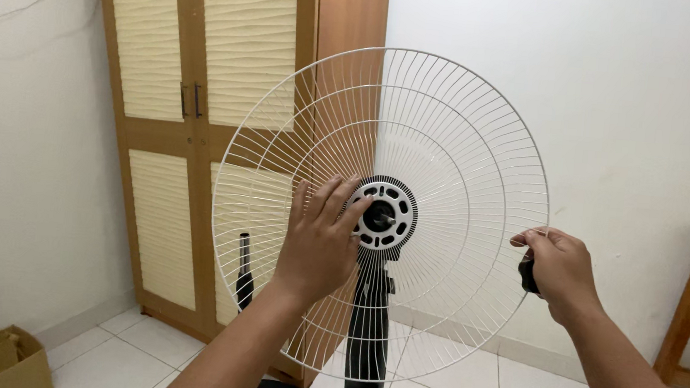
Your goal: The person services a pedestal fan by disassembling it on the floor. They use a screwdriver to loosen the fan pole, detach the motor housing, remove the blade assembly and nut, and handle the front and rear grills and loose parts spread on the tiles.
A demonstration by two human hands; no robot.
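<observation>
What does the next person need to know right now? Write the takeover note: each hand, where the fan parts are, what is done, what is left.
Left hand: open, palm flat against the white wire rear guard, fingers beside the hub ring.
Right hand: closed on a small black part, at the guard's right rim.
Fan: the guard sits on the black stand, motor shaft poking through the hub. A wardrobe stands behind it.
Done: rear guard placed over the shaft.
Left: no blade or front guard on the fan; neither is in view. Whether the guard is fastened cannot be told.
</observation>
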